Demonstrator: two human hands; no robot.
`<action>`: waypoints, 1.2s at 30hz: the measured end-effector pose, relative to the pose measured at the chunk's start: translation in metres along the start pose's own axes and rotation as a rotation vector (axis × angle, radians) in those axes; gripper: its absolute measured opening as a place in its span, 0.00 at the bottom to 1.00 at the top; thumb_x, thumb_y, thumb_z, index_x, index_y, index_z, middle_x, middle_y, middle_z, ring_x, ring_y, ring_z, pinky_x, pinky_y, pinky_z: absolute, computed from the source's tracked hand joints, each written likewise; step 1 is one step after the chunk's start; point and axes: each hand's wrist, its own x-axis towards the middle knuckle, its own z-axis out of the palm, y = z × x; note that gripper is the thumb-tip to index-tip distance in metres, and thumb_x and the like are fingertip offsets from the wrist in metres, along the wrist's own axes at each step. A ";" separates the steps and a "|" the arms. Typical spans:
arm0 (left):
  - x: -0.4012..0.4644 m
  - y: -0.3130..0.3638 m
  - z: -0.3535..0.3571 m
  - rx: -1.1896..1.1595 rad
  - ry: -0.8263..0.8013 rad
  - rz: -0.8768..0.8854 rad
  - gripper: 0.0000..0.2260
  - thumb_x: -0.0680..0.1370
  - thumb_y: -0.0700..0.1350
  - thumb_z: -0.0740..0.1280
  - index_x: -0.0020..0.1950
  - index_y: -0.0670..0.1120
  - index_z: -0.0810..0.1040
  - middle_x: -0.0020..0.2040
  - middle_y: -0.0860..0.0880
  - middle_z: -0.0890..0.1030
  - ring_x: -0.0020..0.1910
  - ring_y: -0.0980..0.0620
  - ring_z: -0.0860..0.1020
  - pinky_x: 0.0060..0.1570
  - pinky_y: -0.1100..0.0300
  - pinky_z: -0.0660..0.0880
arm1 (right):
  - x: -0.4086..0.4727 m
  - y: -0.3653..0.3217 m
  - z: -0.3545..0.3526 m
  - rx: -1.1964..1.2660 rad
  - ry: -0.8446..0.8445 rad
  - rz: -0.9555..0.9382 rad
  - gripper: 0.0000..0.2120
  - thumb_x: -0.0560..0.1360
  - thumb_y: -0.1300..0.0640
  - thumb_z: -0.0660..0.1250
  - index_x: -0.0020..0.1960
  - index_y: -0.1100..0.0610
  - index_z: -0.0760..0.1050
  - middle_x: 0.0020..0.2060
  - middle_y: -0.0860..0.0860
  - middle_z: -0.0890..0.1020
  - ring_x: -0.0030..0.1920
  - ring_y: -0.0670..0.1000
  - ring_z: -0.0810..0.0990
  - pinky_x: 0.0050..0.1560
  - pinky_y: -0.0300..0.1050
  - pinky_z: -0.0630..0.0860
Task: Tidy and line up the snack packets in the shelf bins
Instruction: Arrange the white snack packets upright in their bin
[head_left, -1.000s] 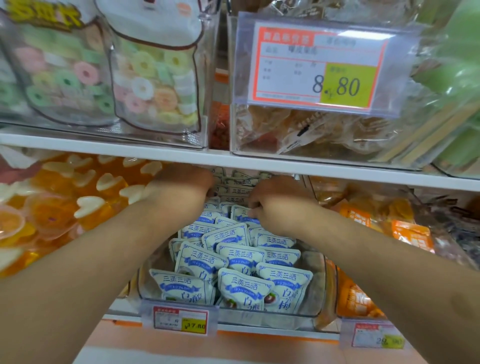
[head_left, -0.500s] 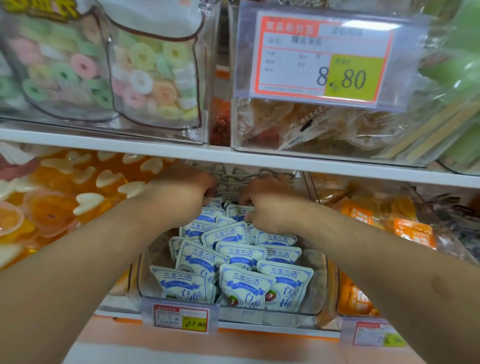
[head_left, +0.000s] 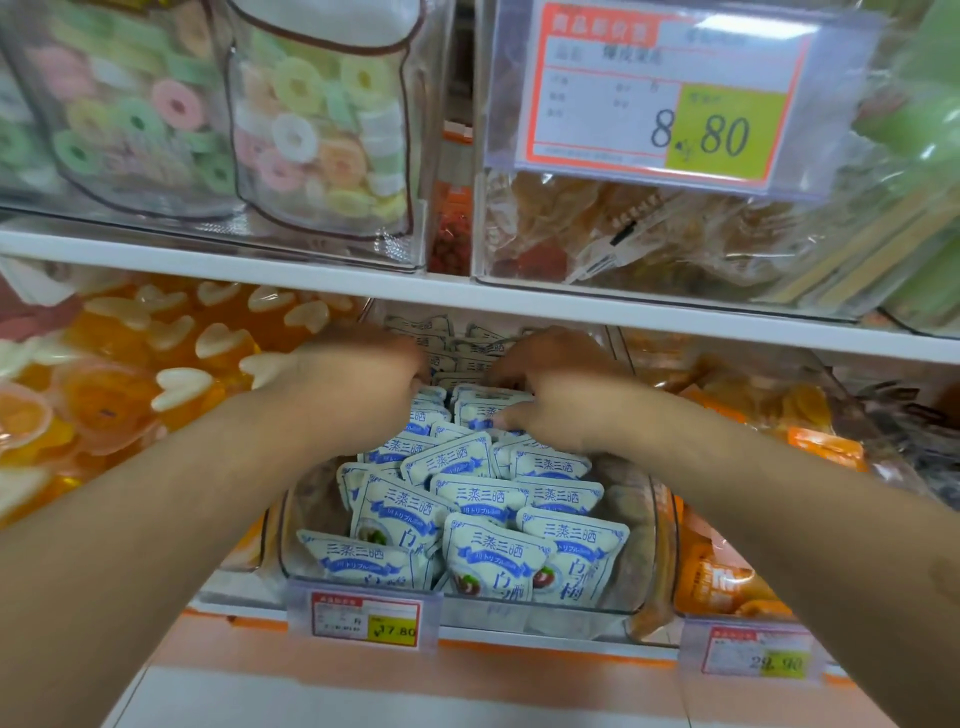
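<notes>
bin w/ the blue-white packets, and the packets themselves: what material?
Bin: looks like clear rigid plastic, glossy; contents show through its wall, with glare at the rounded corner.
Blue-white packets: probably printed plastic film, semi-matte; soft crimped edges and puffy, wrinkled faces. Can't confirm any foil lining.

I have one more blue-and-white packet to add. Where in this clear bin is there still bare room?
Bare room shows along the clear bin right wall, beside the front blue-and-white packets, and a thinner strip at its left wall. The middle and back are crowded, where the left hand and right hand reach in.
</notes>
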 end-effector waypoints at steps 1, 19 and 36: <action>-0.001 0.001 0.000 -0.021 0.002 -0.004 0.11 0.83 0.48 0.60 0.56 0.52 0.82 0.45 0.50 0.82 0.42 0.50 0.81 0.42 0.56 0.82 | -0.005 0.004 -0.005 0.012 0.013 0.000 0.22 0.79 0.45 0.73 0.72 0.44 0.76 0.69 0.47 0.78 0.65 0.53 0.78 0.63 0.47 0.77; -0.027 0.020 0.009 -0.458 -0.158 -0.062 0.06 0.76 0.47 0.74 0.47 0.57 0.79 0.42 0.58 0.82 0.38 0.63 0.79 0.44 0.61 0.79 | -0.078 0.030 0.001 0.070 0.158 -0.019 0.13 0.80 0.56 0.69 0.64 0.49 0.78 0.51 0.42 0.75 0.49 0.46 0.76 0.49 0.40 0.70; -0.023 0.041 0.017 -0.599 -0.031 0.000 0.05 0.77 0.47 0.75 0.50 0.57 0.87 0.37 0.59 0.84 0.42 0.66 0.80 0.43 0.70 0.78 | -0.044 0.007 -0.003 -0.213 -0.108 -0.015 0.16 0.76 0.50 0.76 0.35 0.56 0.75 0.31 0.50 0.78 0.34 0.49 0.74 0.34 0.42 0.63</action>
